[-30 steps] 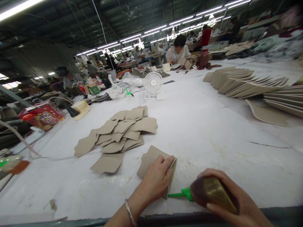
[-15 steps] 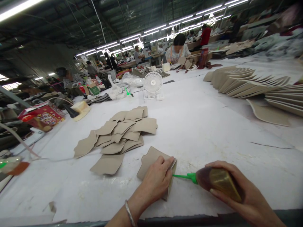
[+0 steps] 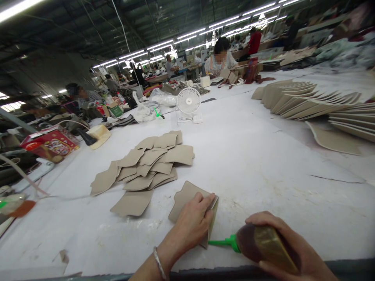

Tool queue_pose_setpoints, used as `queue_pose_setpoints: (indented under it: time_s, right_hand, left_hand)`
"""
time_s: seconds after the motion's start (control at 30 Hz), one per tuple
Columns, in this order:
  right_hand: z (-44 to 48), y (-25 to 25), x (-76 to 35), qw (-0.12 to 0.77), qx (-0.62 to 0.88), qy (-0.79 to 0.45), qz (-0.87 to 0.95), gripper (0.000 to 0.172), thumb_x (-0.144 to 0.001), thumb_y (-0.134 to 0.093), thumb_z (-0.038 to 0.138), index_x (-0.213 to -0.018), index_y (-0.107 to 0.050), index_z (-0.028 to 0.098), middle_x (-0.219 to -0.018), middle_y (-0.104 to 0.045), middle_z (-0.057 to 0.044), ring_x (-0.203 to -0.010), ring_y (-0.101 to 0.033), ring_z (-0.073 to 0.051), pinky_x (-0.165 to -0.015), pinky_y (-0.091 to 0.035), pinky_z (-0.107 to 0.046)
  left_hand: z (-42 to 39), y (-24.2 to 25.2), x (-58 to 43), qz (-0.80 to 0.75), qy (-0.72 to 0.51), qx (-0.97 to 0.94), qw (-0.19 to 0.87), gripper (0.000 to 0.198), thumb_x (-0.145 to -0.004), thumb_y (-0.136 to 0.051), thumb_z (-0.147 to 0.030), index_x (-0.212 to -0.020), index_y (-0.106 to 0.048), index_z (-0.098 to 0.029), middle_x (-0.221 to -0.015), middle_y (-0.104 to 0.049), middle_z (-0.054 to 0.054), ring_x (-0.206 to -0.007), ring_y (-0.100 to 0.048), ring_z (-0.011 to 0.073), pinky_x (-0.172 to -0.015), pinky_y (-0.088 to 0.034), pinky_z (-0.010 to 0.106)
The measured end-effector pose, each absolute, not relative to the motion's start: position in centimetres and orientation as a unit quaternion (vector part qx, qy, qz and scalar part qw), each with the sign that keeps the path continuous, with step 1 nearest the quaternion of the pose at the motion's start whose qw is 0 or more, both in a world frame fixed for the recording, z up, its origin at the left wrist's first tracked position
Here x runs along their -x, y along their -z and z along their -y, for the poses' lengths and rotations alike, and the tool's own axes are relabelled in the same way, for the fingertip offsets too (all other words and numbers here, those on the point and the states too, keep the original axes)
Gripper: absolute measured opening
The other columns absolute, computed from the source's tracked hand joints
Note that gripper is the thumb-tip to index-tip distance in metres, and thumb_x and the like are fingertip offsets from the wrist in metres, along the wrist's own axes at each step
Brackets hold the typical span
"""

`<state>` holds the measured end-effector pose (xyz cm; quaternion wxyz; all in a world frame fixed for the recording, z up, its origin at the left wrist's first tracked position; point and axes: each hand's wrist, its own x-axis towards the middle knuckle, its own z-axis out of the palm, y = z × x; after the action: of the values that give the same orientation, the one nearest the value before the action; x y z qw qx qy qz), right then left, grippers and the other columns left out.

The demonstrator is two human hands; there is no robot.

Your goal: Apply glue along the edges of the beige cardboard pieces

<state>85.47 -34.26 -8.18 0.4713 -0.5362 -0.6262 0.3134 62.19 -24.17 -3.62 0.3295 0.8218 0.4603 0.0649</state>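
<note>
My left hand (image 3: pixel 195 218) presses a taupe leather-like piece (image 3: pixel 182 198) against the table, its fingers bent near the right edge. Along that edge the piece is folded or doubled, with a narrow gap between layers. In my right hand (image 3: pixel 295 242) is a squeeze bottle (image 3: pixel 266 246) of brown liquid, tipped sideways with its fingers wrapped around it. Its green nozzle (image 3: pixel 222 242) points left, the tip at the lower right corner of the piece. To the upper left lies a loose pile of similar taupe pieces (image 3: pixel 150 157).
A small white fan (image 3: pixel 188 102) stands at the back middle. Fanned stacks of taupe pieces (image 3: pixel 293 99) fill the right side. On the left are a red box (image 3: pixel 63 140) and a brush in a pale block (image 3: pixel 99 136). A co-worker (image 3: pixel 221 58) sits across the table.
My right hand has brought the bottle down toward me and slightly left, so the nozzle tip moved from beside my left fingers to the piece's lower corner. My left hand stays in place.
</note>
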Motion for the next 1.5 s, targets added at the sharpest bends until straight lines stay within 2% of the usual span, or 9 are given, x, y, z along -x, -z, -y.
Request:
queue_pose_setpoints:
  time_s: [0.17, 0.37, 0.53, 0.63, 0.8, 1.0, 1.13, 1.37, 1.5]
  right_hand:
    - [34.1, 8.1, -85.6, 0.482, 0.580, -0.269, 0.600, 0.041, -0.075, -0.073, 0.039, -0.111, -0.059, 0.026, -0.109, -0.064, -0.006, -0.100, -0.064, -0.026, -0.087, -0.054, -0.029]
    - [34.2, 9.2, -85.4, 0.461, 0.528, -0.320, 0.637, 0.047, -0.077, -0.073, 0.038, -0.118, -0.053, 0.028, -0.113, -0.063, -0.005, -0.101, -0.064, -0.026, -0.084, -0.055, -0.027]
    - [31.8, 8.4, -87.2, 0.469, 0.582, -0.211, 0.630, 0.042, -0.080, -0.070, 0.039, -0.117, -0.051, 0.030, -0.113, -0.062, -0.003, -0.104, -0.061, -0.023, -0.088, -0.052, -0.026]
    - [31.4, 7.9, -87.8, 0.475, 0.577, -0.187, 0.638, 0.039, -0.082, -0.068, 0.038, -0.115, -0.050, 0.030, -0.112, -0.061, -0.003, -0.102, -0.062, -0.023, -0.086, -0.053, -0.027]
    - [32.2, 8.1, -87.3, 0.454, 0.553, -0.241, 0.656, 0.044, -0.082, -0.068, 0.038, -0.119, -0.047, 0.029, -0.112, -0.061, -0.004, -0.100, -0.063, -0.023, -0.084, -0.054, -0.027]
    - [31.6, 8.2, -87.9, 0.465, 0.571, -0.190, 0.649, 0.040, -0.084, -0.067, 0.038, -0.118, -0.047, 0.030, -0.114, -0.059, -0.003, -0.104, -0.061, -0.021, -0.087, -0.052, -0.025]
    - [32.0, 8.5, -87.7, 0.456, 0.561, -0.217, 0.655, 0.044, -0.082, -0.068, 0.039, -0.120, -0.047, 0.031, -0.113, -0.061, -0.003, -0.102, -0.062, -0.022, -0.086, -0.053, -0.025]
    - [31.6, 8.3, -87.7, 0.474, 0.583, -0.207, 0.626, 0.042, -0.080, -0.070, 0.040, -0.116, -0.051, 0.029, -0.112, -0.062, -0.004, -0.102, -0.063, -0.024, -0.088, -0.054, -0.029]
    - [33.1, 8.9, -86.6, 0.467, 0.553, -0.290, 0.626, 0.046, -0.077, -0.072, 0.040, -0.118, -0.053, 0.028, -0.112, -0.063, -0.004, -0.100, -0.064, -0.024, -0.085, -0.055, -0.026]
  left_hand:
    - [24.3, 3.4, -62.2, -0.461, -0.064, -0.819, 0.336, 0.049, -0.091, -0.034, -0.025, -0.138, -0.047, -0.026, -0.107, -0.056, 0.006, -0.100, -0.057, 0.0229, -0.091, -0.043, 0.033]
    - [24.1, 3.3, -62.3, -0.461, -0.060, -0.817, 0.340, 0.050, -0.090, -0.035, -0.025, -0.139, -0.046, -0.027, -0.107, -0.055, 0.006, -0.099, -0.057, 0.0227, -0.090, -0.042, 0.032]
    - [23.9, 3.4, -62.4, -0.460, -0.063, -0.810, 0.358, 0.050, -0.089, -0.036, -0.024, -0.137, -0.049, -0.027, -0.105, -0.055, 0.005, -0.100, -0.057, 0.0217, -0.092, -0.041, 0.030]
    - [23.7, 3.4, -62.5, -0.461, -0.064, -0.808, 0.361, 0.050, -0.089, -0.036, -0.023, -0.137, -0.049, -0.028, -0.105, -0.055, 0.005, -0.100, -0.057, 0.0208, -0.091, -0.041, 0.029]
    - [23.5, 3.3, -62.6, -0.457, -0.061, -0.810, 0.362, 0.050, -0.088, -0.036, -0.022, -0.135, -0.051, -0.027, -0.103, -0.056, 0.004, -0.097, -0.057, 0.0203, -0.088, -0.042, 0.028]
    - [23.8, 3.3, -62.4, -0.451, -0.069, -0.811, 0.366, 0.050, -0.087, -0.037, -0.021, -0.135, -0.051, -0.028, -0.105, -0.056, 0.004, -0.100, -0.057, 0.0200, -0.090, -0.041, 0.028]
    - [23.8, 3.2, -62.5, -0.451, -0.067, -0.813, 0.364, 0.049, -0.088, -0.037, -0.022, -0.134, -0.052, -0.027, -0.104, -0.056, 0.004, -0.099, -0.057, 0.0200, -0.091, -0.042, 0.028]
    - [23.4, 3.2, -62.4, -0.450, -0.069, -0.813, 0.364, 0.050, -0.087, -0.037, -0.021, -0.134, -0.052, -0.027, -0.108, -0.057, 0.005, -0.101, -0.057, 0.0200, -0.093, -0.041, 0.029]
    - [23.6, 3.6, -62.2, -0.450, -0.081, -0.808, 0.370, 0.050, -0.087, -0.037, -0.021, -0.134, -0.052, -0.026, -0.108, -0.058, 0.005, -0.102, -0.057, 0.0203, -0.094, -0.041, 0.029]
